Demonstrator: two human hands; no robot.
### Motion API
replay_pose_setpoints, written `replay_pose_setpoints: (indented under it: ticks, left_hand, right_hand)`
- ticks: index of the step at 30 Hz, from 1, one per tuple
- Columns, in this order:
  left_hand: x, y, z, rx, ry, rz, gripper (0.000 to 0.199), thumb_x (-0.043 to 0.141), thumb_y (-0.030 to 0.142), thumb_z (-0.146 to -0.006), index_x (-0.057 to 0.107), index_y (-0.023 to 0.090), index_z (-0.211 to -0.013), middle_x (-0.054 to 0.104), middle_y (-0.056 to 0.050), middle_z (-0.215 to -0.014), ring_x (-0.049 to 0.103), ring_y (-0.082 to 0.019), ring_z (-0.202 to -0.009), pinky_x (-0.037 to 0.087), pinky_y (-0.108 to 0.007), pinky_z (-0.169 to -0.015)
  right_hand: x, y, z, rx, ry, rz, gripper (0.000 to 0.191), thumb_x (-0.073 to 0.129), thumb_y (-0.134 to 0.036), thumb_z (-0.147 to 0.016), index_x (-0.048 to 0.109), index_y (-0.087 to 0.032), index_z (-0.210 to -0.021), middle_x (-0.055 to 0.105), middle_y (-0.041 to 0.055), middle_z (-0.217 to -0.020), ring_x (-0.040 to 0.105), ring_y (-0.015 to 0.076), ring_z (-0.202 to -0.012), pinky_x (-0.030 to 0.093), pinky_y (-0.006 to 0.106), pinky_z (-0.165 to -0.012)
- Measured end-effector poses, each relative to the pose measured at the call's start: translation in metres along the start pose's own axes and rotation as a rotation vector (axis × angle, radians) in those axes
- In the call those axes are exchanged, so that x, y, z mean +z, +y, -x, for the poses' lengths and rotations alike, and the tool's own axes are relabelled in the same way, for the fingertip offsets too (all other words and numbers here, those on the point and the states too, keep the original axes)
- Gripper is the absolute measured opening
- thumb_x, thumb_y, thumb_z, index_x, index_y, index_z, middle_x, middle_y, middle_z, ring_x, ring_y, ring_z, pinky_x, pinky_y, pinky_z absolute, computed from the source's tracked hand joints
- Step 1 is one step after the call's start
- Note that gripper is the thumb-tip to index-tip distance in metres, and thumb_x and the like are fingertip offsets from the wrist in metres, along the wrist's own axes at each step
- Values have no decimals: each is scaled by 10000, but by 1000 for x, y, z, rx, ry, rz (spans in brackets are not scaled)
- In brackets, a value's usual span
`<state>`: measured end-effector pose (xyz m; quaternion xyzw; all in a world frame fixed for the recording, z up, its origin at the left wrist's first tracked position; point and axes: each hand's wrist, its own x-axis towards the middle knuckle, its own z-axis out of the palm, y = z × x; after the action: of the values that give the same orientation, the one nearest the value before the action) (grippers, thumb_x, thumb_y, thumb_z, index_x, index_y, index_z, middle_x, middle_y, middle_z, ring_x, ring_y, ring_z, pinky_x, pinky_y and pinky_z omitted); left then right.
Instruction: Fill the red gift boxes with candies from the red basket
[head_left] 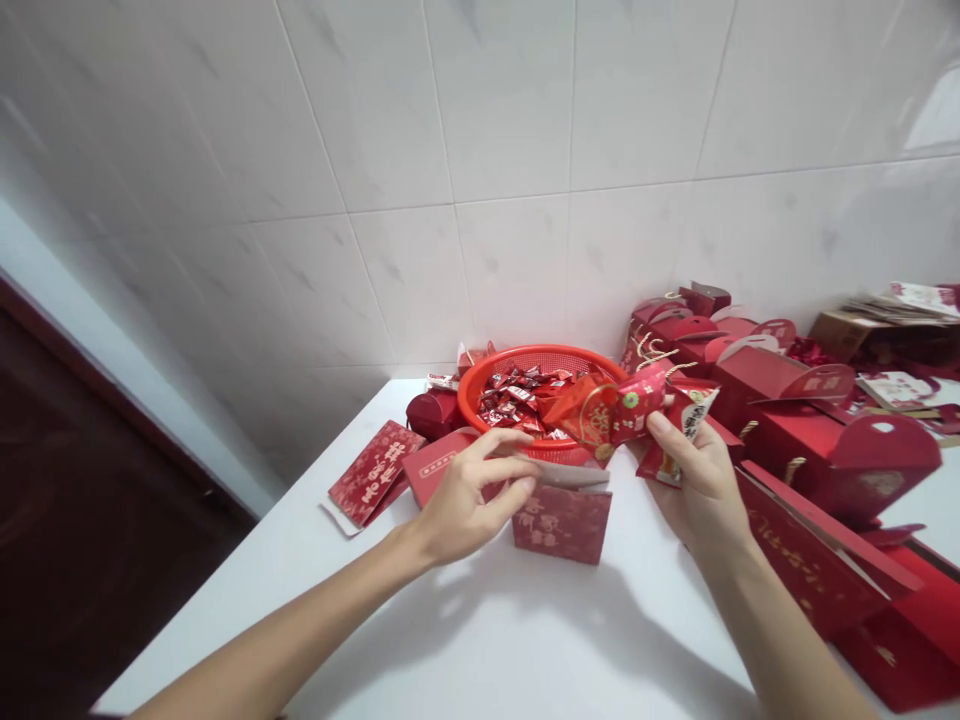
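A small dark red gift box (562, 525) with pale printed characters stands on the table, its top open and a grey-white flap tilted up at the back. My left hand (480, 490) is at the box's upper left edge, thumb and fingers closed about it. To the right and a little higher, my right hand (697, 470) grips several red wrapped snack packets (641, 400), which fan out to the left. Just behind the box is a red plastic basket (472, 400) heaped with small wrapped candies (517, 395). The packets partly cover the basket's right side.
On the left lie a flat printed red box (379, 470) and another red box (435, 465). Several red gift boxes with rope handles (832, 450) crowd the right side. Stacked cards (900, 305) lie at the far right. A tiled wall (517, 260) bounds the white table (450, 650).
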<state>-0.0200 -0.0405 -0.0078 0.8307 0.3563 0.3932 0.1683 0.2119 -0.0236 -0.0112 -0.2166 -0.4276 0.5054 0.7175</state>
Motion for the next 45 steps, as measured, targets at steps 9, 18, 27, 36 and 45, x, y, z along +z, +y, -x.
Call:
replay_pose_setpoints:
  ticks: [9, 18, 27, 36, 45]
  left_hand:
    - [12, -3, -5, -273, 34, 217, 155, 694, 298, -856, 783, 175, -826, 718, -65, -880, 649, -188, -815, 494, -295, -725]
    - [9, -7, -14, -342, -126, 420, 381, 701, 221, -750, 737, 167, -1126, 695, -90, -1173, 640, -245, -1023, 501, -327, -818]
    - [14, -16, -13, -438, -149, 518, 391, 722, 269, -750, 725, 139, -1119, 728, -81, -1041, 637, -197, -815, 483, -299, -715]
    - [13, -13, -15, -381, -143, 559, 392, 720, 212, -761, 727, 173, -1151, 731, -73, -1100, 649, -251, -1047, 500, -351, -918]
    - [14, -20, -12, -379, -136, 492, 446, 733, 306, -794, 699, 192, -1224, 698, -104, -1221, 620, -300, -1148, 509, -400, -926]
  right_hand:
    - [4, 5, 7, -98, -7, 56, 275, 857, -371, -733, 709, -242, -926, 737, 4, -839, 716, 178, -734, 607, 332, -758]
    - [-3, 20, 10, -101, -105, 320, 233, 794, -402, -815, 707, -228, -943, 697, 4, -818, 633, 158, -713, 530, 282, -687]
    - [7, 18, 13, -175, -174, 548, 243, 729, -421, -846, 642, -200, -796, 618, -14, -704, 539, 141, -618, 449, 245, -574]
    - [-3, 8, 9, -235, -323, 779, 330, 629, -318, -923, 460, -194, -669, 392, -58, -621, 346, 91, -554, 307, 211, -506]
    - [3, 5, 10, -161, -374, 717, 175, 636, -366, -925, 653, -199, -876, 614, -9, -781, 537, 147, -678, 437, 246, -629]
